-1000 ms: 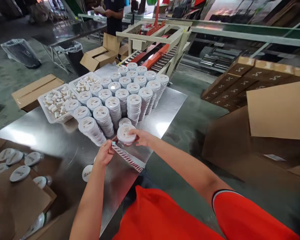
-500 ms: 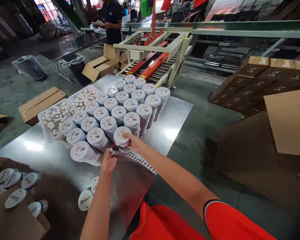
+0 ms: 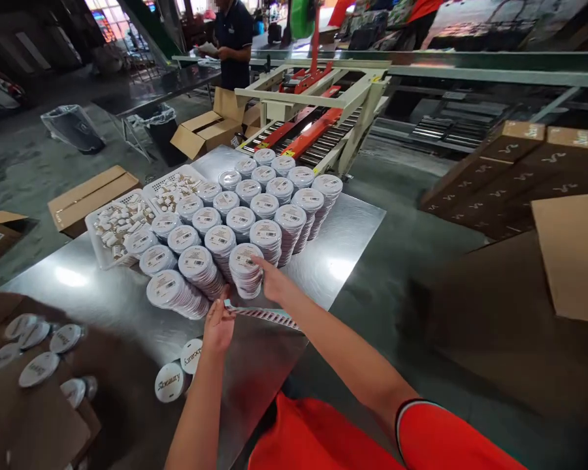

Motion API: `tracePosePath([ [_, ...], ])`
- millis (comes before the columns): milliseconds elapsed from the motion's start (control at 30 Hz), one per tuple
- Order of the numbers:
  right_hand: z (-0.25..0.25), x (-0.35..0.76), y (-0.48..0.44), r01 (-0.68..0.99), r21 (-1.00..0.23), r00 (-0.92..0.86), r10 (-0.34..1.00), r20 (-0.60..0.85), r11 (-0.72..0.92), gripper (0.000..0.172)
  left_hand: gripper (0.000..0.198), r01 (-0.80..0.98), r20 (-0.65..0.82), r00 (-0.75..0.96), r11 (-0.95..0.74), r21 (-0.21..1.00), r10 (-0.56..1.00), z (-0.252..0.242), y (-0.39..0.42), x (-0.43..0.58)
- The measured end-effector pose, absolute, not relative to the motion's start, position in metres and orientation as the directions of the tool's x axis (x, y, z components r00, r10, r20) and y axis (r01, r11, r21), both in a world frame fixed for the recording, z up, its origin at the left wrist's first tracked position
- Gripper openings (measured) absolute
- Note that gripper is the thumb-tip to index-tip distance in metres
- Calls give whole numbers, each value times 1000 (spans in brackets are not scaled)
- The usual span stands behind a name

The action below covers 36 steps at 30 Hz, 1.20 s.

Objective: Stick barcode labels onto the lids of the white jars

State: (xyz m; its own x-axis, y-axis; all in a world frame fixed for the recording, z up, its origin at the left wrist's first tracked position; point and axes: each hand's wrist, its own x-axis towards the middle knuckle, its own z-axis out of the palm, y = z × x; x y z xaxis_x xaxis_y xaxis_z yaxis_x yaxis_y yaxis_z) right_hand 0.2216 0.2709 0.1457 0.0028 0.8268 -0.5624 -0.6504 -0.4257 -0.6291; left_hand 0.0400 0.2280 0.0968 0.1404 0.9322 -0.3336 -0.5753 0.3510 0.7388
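My left hand (image 3: 219, 328) pinches the end of a strip of printed labels (image 3: 264, 316), which runs to the right, low over the steel table. My right hand (image 3: 274, 281) has its fingers against the nearest stack of round white containers (image 3: 245, 271), a short way above that strip. Several similar stacks (image 3: 264, 222) lie tilted in tight rows beyond it, with barcode labels on top. Two round white discs printed with a logo (image 3: 170, 382) lie just below my left wrist.
The steel table (image 3: 338, 261) carries a white plastic basket of small white parts (image 3: 120, 228). An open carton of white discs (image 3: 39, 391) sits at lower left. A conveyor machine (image 3: 313, 111) stands beyond the table, stacked cartons (image 3: 514, 170) are at right, and a person (image 3: 232, 46) stands at the back.
The label strip has swung from a steep diagonal to nearly level. My right hand has shifted slightly up the stack, and the whole scene sits lower and further right in view.
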Motion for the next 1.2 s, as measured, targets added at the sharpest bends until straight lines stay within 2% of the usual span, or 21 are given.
tracePosePath([
  [100, 132, 228, 238, -523, -772, 247, 802, -544, -363, 40, 27, -610, -432, 32, 360, 706, 902, 96, 175, -1],
  [200, 109, 209, 194, -250, -889, 285, 849, -445, -383, 40, 26, -647, -605, -160, 380, 661, 780, 88, 116, -40],
  [233, 103, 194, 178, -151, -917, 225, 891, -395, -369, 39, 25, -651, -638, -225, 374, 661, 736, 87, 98, -49],
  [300, 95, 154, 144, -7, -956, -38, 955, -293, -293, 35, 28, -631, -636, -322, 342, 696, 701, 86, 69, -58],
  [367, 94, 108, 113, 38, -977, -308, 928, -210, -208, 31, 34, -573, -558, -387, 282, 769, 734, 91, 48, -60],
  [433, 98, 68, 89, 89, -984, -419, 890, -180, -157, 26, 39, -490, -459, -453, 217, 845, 764, 97, 32, -59],
  [500, 104, 39, 72, 157, -978, -416, 890, -189, -134, 17, 41, -418, -409, -516, 195, 887, 753, 103, 17, -61],
  [600, 109, 16, 57, 183, -973, -405, 891, -203, -139, 9, 42, -413, -408, -534, 193, 890, 740, 109, -5, -72],
  [800, 111, -2, 41, 142, -934, -456, 816, -355, -327, 21, 44, -472, -406, -449, 174, 864, 796, 110, -36, -99],
  [1000, 106, -18, 24, 113, -941, -474, 815, -332, -318, 28, 32, -440, -386, -459, 173, 881, 800, 92, -48, -117],
  [1100, 98, -20, 28, 156, -957, -551, 783, -290, -245, 26, 33, -510, -408, -492, 125, 851, 769, 88, -50, -124],
  [1200, 88, -16, 52, 327, -945, -567, 800, -197, 0, 20, 38, -584, -443, -527, 70, 809, 726, 85, -54, -133],
])
